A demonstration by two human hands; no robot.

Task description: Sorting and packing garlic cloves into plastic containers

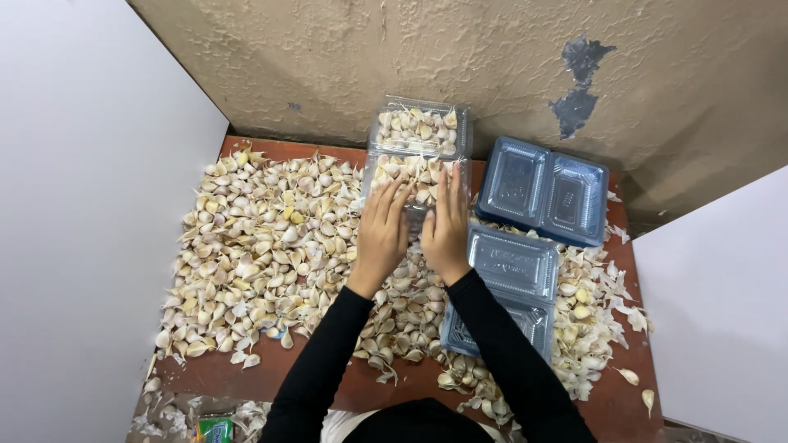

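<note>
A clear plastic clamshell box [417, 168] filled with garlic cloves sits in the middle of the reddish table [246, 373]. My left hand [382, 234] lies flat on its near left part, fingers spread. My right hand [447, 226] rests palm-down on its near right part, fingers together. A second filled clear box [419, 127] stands just behind it against the wall. Both arms wear black sleeves.
A large heap of loose garlic cloves [258, 246] covers the table's left side. An open empty clamshell box [543, 190] lies at the back right, another [509, 283] in front of it. More cloves and skins [587, 328] lie at right. White panels flank both sides.
</note>
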